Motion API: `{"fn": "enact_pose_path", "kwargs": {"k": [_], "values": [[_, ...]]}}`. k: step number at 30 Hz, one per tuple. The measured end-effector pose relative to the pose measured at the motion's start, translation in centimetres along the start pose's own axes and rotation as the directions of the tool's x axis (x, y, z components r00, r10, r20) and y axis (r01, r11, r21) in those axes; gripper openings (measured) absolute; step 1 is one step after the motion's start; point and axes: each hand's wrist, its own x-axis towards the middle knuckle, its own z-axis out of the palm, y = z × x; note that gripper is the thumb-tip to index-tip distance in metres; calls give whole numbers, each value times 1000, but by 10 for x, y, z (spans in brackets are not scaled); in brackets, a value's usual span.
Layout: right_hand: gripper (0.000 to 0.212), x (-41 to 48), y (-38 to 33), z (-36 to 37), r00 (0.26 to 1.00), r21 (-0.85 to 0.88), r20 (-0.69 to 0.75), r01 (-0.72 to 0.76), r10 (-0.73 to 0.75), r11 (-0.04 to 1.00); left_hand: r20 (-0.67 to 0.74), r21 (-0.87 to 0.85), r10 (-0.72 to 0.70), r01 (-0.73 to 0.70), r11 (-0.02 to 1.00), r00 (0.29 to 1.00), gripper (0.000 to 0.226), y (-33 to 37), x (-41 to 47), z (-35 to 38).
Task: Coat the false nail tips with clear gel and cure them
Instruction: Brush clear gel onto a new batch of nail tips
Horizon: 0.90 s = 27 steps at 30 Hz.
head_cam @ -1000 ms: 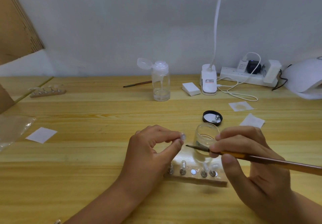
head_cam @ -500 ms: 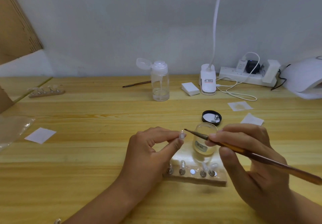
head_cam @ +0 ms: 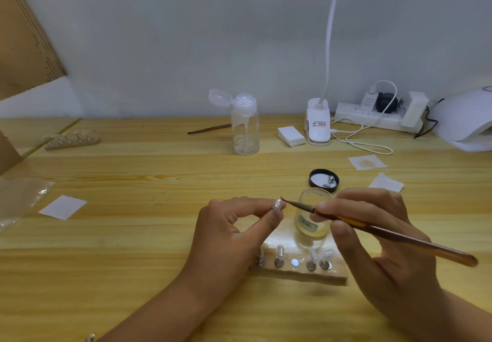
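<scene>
Head | clear glossy nail tip (head_cam: 277, 205) | brush (head_cam: 372, 228) bristles touching it

The right hand (head_cam: 372, 235) now holds the thin wooden-handled brush (head_cam: 399, 238) up and left of the small clear glass jar (head_cam: 314, 224), its dark bristles meeting the clear false nail tip (head_cam: 277, 204) pinched in the left hand (head_cam: 229, 232).

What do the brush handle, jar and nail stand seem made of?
Brush handle: probably lacquered wood, glossy amber-brown. Jar: clear glass or plastic; its walls are see-through. Nail stand: pale wood on the front edge, matt; its top looks pearly, material unclear.
</scene>
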Motion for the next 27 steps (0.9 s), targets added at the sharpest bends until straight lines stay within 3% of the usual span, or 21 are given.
{"fn": "enact_pose_path", "kwargs": {"k": [1, 8, 27], "values": [[21, -2, 2, -8, 1000, -55, -16, 21, -22, 998, -9, -2, 1, -1, 1000, 1000, 9, 0, 0, 0], [21, -9, 16, -8, 998, 11, -54, 18, -17, 1000, -13, -8, -11, 11, 1000, 1000, 13, 0, 0, 0], [23, -11, 15, -2, 998, 5, -9, 57, -57, 998, -22, 23, -8, 9, 1000, 1000, 13, 0, 0, -1]]}}
